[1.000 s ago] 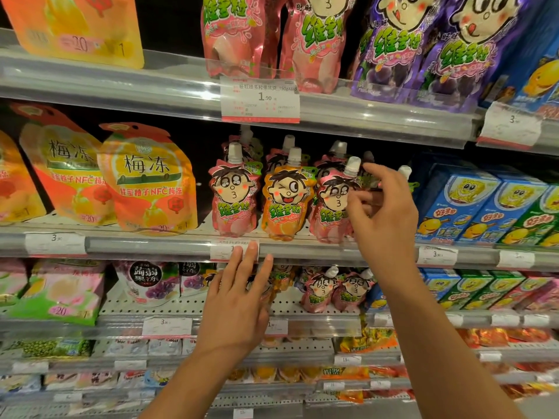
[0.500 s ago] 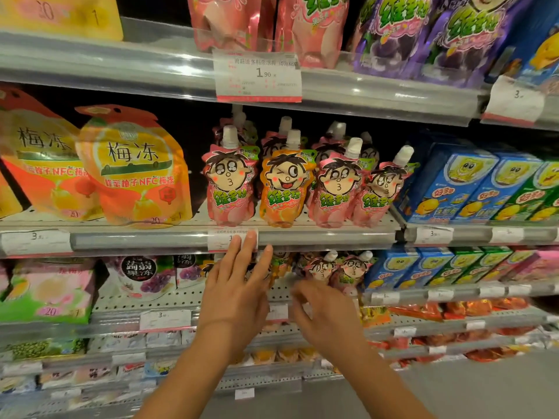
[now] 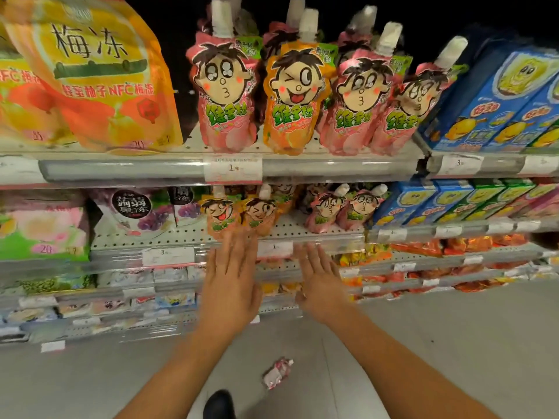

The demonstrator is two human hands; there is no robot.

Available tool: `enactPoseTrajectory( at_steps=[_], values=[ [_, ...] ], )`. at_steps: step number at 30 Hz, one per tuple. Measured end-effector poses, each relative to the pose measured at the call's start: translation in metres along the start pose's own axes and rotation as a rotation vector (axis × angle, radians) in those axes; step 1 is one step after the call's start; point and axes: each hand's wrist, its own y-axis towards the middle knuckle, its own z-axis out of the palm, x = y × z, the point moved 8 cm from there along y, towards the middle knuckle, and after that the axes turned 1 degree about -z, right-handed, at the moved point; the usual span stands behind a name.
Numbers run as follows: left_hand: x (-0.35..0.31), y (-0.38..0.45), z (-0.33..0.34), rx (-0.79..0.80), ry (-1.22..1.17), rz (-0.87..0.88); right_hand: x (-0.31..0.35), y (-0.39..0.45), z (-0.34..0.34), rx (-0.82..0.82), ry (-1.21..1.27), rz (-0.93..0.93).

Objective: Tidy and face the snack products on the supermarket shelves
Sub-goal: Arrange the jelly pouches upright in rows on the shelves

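Note:
Cartoon-face spout pouches stand in a row on the upper shelf: a pink one (image 3: 225,95), an orange one (image 3: 292,98) and two more pink ones (image 3: 357,101) to the right. One shelf lower stand two orange pouches (image 3: 220,214) and two pink pouches (image 3: 344,208). My left hand (image 3: 231,279) is flat with straight fingers just below the orange pouches, fingertips at the shelf's front rail (image 3: 317,240). To its right, also flat and holding nothing, is my right hand (image 3: 320,282). A pink pouch (image 3: 276,373) lies on the floor between my forearms.
Large orange jelly bags (image 3: 99,77) fill the upper shelf's left side; blue cartons (image 3: 496,104) sit at the right. Purple-and-white bags (image 3: 139,210) stand left of the lower pouches. Lower shelves hold small packets. A dark shoe tip (image 3: 219,405) shows on the grey floor.
My right hand came down from the upper pouches to the lower shelf rail and flattened out. The view dropped and moved closer; a pouch on the floor came into sight.

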Motion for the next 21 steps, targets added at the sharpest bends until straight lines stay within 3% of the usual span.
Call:
enactPoseTrajectory(
  at_steps=[5, 10, 14, 19, 21],
  values=[
    [0.016, -0.047, 0.071, 0.180, 0.077, -0.168, -0.012, -0.002, 0.008, 0.025, -0.028, -0.082],
    [0.040, -0.025, 0.077, 0.113, 0.118, -0.315, -0.016, -0.002, 0.013, -0.086, 0.023, -0.156],
    [0.043, -0.022, 0.091, 0.084, 0.156, -0.325, -0.030, -0.021, 0.037, -0.338, 0.218, -0.199],
    [0.049, -0.020, 0.105, -0.066, 0.184, -0.286, -0.043, -0.002, 0.144, -0.232, 0.135, -0.192],
    [0.045, -0.030, 0.116, -0.186, 0.197, -0.188, -0.041, 0.018, 0.168, -0.213, 0.120, -0.174]
  ],
)
